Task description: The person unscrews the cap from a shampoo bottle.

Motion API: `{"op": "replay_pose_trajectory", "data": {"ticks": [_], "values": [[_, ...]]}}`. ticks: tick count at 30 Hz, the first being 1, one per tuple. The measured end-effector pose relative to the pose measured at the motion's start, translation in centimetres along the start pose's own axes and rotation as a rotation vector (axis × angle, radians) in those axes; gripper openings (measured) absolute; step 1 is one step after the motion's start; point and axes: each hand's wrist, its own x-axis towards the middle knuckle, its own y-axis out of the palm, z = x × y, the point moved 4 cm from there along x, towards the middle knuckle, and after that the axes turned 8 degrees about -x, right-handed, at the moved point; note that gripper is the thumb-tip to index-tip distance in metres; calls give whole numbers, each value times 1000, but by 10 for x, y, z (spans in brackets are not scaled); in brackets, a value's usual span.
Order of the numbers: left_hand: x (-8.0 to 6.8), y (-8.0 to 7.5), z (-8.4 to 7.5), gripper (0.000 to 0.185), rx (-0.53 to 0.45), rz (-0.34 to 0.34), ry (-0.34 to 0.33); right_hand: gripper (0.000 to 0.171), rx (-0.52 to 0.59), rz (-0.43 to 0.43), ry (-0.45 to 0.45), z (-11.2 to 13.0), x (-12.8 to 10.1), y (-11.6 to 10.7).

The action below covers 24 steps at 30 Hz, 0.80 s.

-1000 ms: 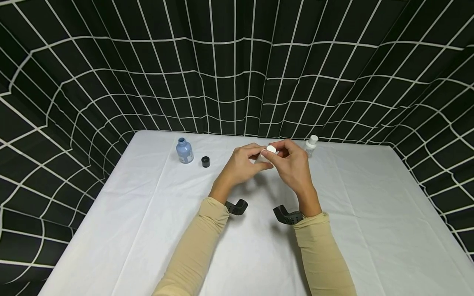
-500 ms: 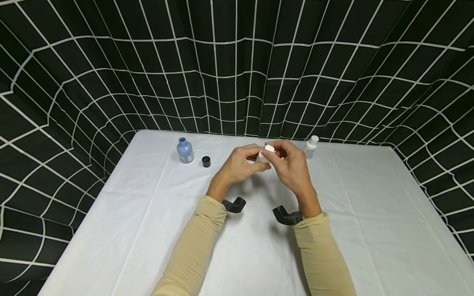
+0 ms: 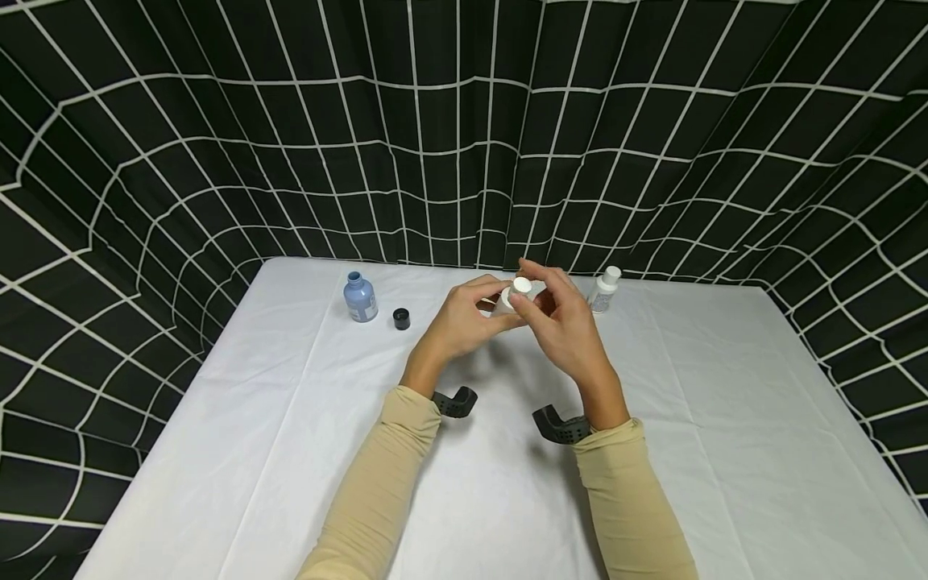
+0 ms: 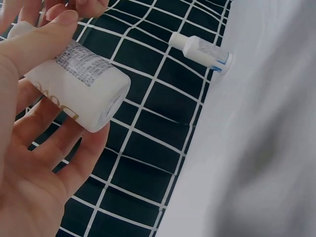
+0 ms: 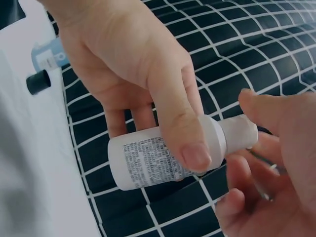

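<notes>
My left hand (image 3: 464, 321) grips a small white bottle (image 5: 148, 158) around its body, thumb across the printed label. Gold lettering shows on the other side in the left wrist view. The bottle is held above the table, its white cap (image 3: 521, 286) upward. Around the cap my right hand (image 3: 569, 326) is loosened: in the right wrist view its thumb stands apart from the cap, and the other fingers lie loosely curled close by. Whether any of them touches the cap I cannot tell.
A blue bottle (image 3: 360, 298) without a cap stands at the back left, a black cap (image 3: 402, 319) beside it. Another white bottle (image 3: 605, 290), capped, stands at the back right. A black gridded curtain (image 3: 464, 129) hangs behind the white-covered table (image 3: 290, 403).
The held bottle has shifted slightly left and tilted more upright. My right fingers have loosened and spread from the cap, the index finger now raised. The other bottles have not moved.
</notes>
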Motion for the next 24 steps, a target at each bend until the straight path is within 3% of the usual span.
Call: {"op": "replay_pose_trajectory", "data": {"ticks": [6,12,18,24], "values": [[-1,0,0,40,5,-7,-21,41,-57,-145,91,0,0,-3],[-2,0,-1,36,58,9,-42,35,-46,-144,144,-1,0,-2],[-1,-2,-1,40,39,13,-41,29,-41,-120,80,2,-1,-1],[-1,-3,-2,42,28,14,-51,27,-45,-37,-32,5,-1,1]]}}
